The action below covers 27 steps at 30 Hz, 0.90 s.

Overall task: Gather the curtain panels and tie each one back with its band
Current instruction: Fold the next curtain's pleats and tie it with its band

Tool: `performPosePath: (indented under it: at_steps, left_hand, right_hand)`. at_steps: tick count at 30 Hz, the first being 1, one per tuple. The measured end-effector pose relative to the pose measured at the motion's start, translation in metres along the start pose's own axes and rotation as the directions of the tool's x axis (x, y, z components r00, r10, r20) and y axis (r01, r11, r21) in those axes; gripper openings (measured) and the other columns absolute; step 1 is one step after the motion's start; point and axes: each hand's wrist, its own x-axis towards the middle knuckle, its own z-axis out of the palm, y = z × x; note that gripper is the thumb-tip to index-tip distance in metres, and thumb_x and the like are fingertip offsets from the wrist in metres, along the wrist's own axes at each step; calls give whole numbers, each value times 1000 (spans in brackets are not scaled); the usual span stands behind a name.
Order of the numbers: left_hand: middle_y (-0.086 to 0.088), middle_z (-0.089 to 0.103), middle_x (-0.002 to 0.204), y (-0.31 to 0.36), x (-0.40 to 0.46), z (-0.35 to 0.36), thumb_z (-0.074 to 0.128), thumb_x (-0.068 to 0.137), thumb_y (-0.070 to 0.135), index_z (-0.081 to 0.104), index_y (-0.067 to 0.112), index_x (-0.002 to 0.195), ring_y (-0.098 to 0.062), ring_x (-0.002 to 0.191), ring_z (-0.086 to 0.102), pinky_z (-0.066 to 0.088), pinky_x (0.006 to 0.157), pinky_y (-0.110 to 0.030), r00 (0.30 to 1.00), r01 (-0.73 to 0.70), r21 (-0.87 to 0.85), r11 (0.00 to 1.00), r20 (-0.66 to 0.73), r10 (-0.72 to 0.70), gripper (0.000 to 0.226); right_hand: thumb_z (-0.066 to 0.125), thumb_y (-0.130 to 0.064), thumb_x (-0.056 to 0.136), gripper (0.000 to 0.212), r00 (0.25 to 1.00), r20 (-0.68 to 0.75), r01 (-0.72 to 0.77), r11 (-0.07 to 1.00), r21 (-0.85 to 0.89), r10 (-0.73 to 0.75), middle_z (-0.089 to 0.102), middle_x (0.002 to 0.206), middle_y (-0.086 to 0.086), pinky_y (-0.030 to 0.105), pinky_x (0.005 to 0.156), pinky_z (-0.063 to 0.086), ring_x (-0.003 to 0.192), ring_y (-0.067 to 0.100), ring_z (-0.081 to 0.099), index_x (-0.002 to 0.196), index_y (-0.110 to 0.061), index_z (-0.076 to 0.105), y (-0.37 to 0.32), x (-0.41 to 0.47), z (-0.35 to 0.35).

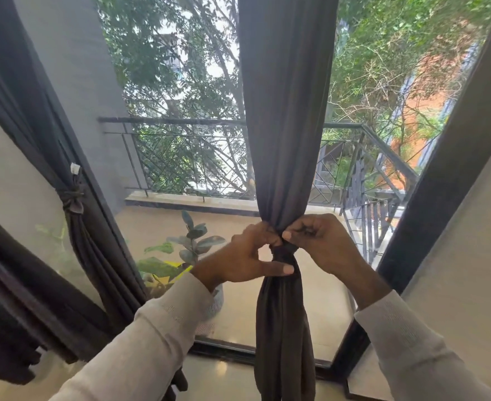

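A person stands at a tall glass door, seen from their own head, both arms in pale sleeves reaching forward; a dark grey curtain panel (287,117) hangs straight down the middle of the view and is gathered into a narrow neck at hand height; a dark band (283,251) wraps that neck; the left hand (245,259) has its fingers curled in at the band on the left, its thumb stretched out flat against the cloth just below; the right hand (316,241) has its fingers curled tight, pinching at the band from the right; the hands almost touch; far left, another curtain panel (93,256) is already tied back against the frame with its own tie (72,198); beyond the glass are a potted plant (186,250), a balcony railing (180,121) and trees; to finish this tie well, it seems wise to keep the gathered folds squeezed together, pull both ends evenly, and snug the knot firmly so the band cannot slide down the slippery cloth
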Motion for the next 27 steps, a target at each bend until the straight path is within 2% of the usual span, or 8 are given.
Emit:
performPosePath:
  at_steps: [4,6,9,13,17,20,23,27]
  left_hand:
    - [10,60,95,-3,-6,28,83,80,61,74,32,86,-22,97,63,55,89,-48,922,44,12,999,-385,-36,31]
    - [14,58,85,-1,-14,36,79,79,62,74,38,83,-16,86,63,56,81,-43,884,111,-25,993,-454,-111,25]
    - [22,60,67,1,-23,44,77,85,56,67,41,77,-6,65,57,52,69,-33,885,184,-57,981,-426,-190,20]
    - [19,74,79,5,-36,52,79,93,32,75,31,91,-7,72,67,54,74,-27,860,167,-63,984,-479,-176,5]
    - [13,70,70,7,-50,61,84,89,7,67,19,103,-8,67,64,47,67,-15,813,62,-240,969,-551,-188,26]
    - [3,69,70,1,-61,65,85,88,7,51,19,115,-14,68,64,49,71,-26,852,18,-299,954,-495,-171,46]
    - [12,70,75,-6,-78,69,83,92,13,48,21,122,-13,74,68,55,78,-30,891,-15,-210,978,-446,-82,47]
    - [14,69,80,-14,-92,73,79,97,20,49,18,123,-13,80,72,58,80,-41,899,-85,-105,991,-436,31,39]
  right_hand:
    - [83,-13,89,14,997,-56,-52,999,7,53,78,74,-4,37,75,59,70,16,72,80,-24,82,4,-3,2]
    - [83,-17,88,14,996,-62,-65,998,3,65,78,74,-5,36,74,58,69,15,71,79,-27,81,6,-6,4]
    - [84,-13,88,15,996,-67,-67,998,-11,66,78,74,-5,34,74,58,70,15,73,78,-24,81,7,-10,10]
    - [84,-12,87,10,994,-82,-80,996,-36,76,78,73,-5,34,75,60,71,17,75,80,-17,81,4,-18,16]
    - [84,-15,88,21,995,-76,-76,993,-85,70,76,72,-10,27,73,57,70,13,73,75,-30,76,-2,-28,16]
    - [82,-8,89,20,990,-103,-96,995,-37,92,75,70,-4,29,68,57,66,14,71,78,-23,75,-5,-34,16]
    - [77,0,91,11,982,-160,-95,993,71,105,77,74,0,30,67,64,68,17,76,92,-11,74,-13,-42,19]
    - [77,0,91,17,967,-253,-23,999,22,28,76,71,-2,11,61,53,60,11,75,101,-8,66,-27,-50,22]
